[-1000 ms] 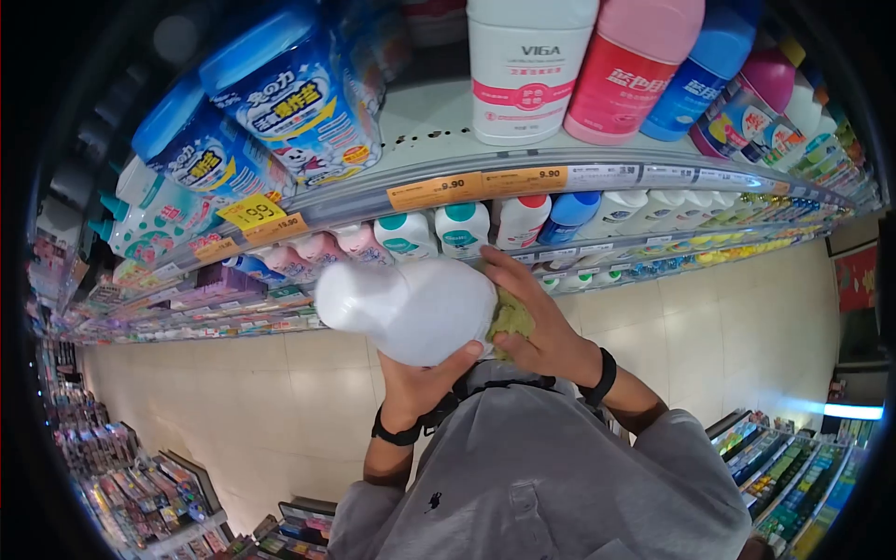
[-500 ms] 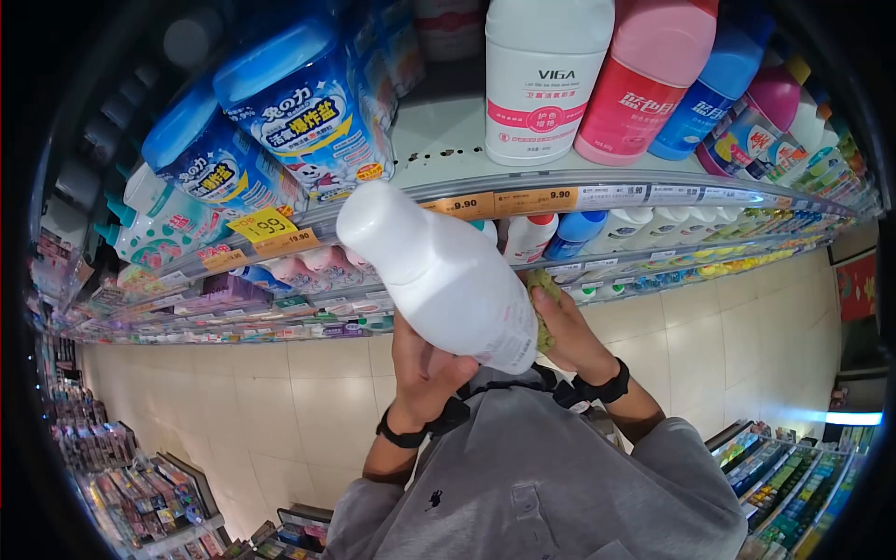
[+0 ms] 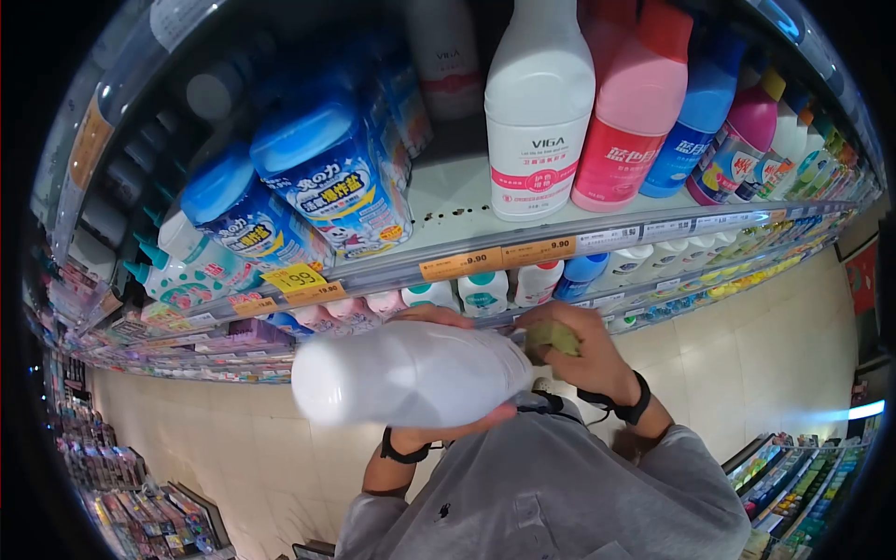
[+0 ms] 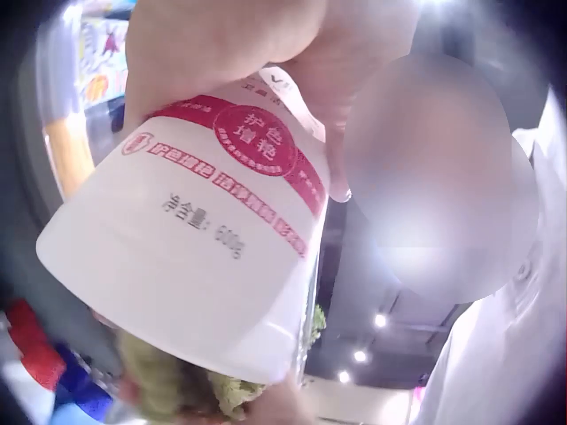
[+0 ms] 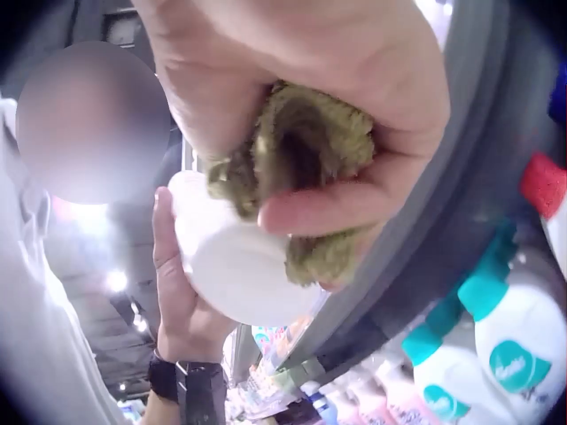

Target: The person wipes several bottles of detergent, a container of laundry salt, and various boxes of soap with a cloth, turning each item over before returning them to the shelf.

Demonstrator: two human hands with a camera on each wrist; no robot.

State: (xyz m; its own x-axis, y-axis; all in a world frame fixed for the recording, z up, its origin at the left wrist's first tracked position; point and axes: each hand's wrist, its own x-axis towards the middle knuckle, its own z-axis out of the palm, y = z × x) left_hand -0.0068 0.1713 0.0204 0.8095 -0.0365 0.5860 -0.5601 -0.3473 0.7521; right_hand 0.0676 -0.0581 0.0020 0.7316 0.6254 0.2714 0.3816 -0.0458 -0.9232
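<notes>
My left hand [image 3: 457, 431] grips a white bottle [image 3: 411, 373] from below, fingers on the far side and thumb side toward my body. The bottle lies nearly level, its narrower top end pointing left. Its pink-banded label [image 4: 257, 142] faces down, showing in the left wrist view beneath the left palm. At the base end, my right hand [image 3: 599, 357] holds a bunched green cloth [image 5: 328, 133], with fingers curled into its folds. In the right wrist view the cloth overlaps the bottle's base [image 5: 248, 279].
Ahead, the upper shelf holds a white VIGA bottle [image 3: 539, 140], a pink bottle [image 3: 630, 121] and blue tubs [image 3: 341, 187]. A price rail [image 3: 457, 268] runs along its edge, above lower rows of bottles [image 3: 483, 295]. Display racks [image 3: 159, 518] stand behind at left.
The white bottle has swung from a slant to nearly level, its top end moving down and left. My right hand with the cloth has come from behind its lower side to its base. The view tilts up.
</notes>
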